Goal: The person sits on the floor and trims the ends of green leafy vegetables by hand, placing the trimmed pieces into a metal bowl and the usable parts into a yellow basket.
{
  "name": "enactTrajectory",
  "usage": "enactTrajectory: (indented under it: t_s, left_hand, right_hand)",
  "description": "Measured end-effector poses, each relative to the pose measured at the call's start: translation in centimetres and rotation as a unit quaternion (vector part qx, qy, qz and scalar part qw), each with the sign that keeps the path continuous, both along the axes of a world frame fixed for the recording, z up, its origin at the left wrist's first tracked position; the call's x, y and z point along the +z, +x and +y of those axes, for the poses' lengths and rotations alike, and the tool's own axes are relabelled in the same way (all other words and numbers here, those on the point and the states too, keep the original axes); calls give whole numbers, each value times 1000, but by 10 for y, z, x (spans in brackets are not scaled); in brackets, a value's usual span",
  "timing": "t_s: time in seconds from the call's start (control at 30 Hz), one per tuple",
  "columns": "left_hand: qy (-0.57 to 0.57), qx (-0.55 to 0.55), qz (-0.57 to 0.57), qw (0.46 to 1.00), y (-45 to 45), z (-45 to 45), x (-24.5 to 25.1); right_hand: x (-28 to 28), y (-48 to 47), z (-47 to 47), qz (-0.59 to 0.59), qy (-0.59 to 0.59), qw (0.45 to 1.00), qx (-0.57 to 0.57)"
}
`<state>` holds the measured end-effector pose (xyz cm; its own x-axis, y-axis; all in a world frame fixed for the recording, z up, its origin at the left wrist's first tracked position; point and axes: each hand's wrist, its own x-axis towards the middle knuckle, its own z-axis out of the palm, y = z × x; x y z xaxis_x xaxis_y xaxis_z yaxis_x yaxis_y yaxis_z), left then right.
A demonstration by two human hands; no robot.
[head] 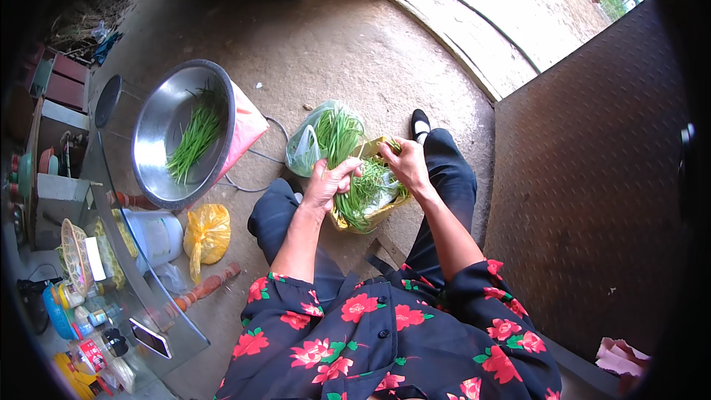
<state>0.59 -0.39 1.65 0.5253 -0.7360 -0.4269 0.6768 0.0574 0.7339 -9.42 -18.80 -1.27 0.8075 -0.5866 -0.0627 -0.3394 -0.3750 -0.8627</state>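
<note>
My left hand (329,182) grips a bunch of long, thin green leaves that look like garlic chives (340,136). They rise above my fist and droop below it. My right hand (410,164) hovers over a yellow-edged box (371,224), its thumb and fingers curled near some green bits; whether it pinches any is unclear. Loose chive scraps (373,180) and some white plastic lie in the box, between my knees. Just beyond my left hand, a translucent plastic bag (303,150) stands on the floor, partly behind the held bunch.
At left, a large metal basin (153,139) containing chives (194,141) sits on a pink-covered support (247,128). A yellow plastic bag (208,233), a white bucket (158,236) and a glass-topped table (183,344) with a phone (150,338) are nearer. A metal door (583,178) stands at right.
</note>
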Motion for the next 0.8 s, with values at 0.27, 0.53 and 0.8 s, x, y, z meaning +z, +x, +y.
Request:
enactTrajectory:
  t_s: [0.27,0.53,0.8]
  left_hand:
    - [-10,-8,1,1000,4,0,-5]
    - [-17,-5,-42,999,-2,-6,-13]
    - [-15,-23,-65,998,-3,-3,-8]
  right_hand:
    - [7,-10,13,0,264,964,8]
    - [48,7,28,-22,329,943,48]
    - [46,2,22,-26,308,945,109]
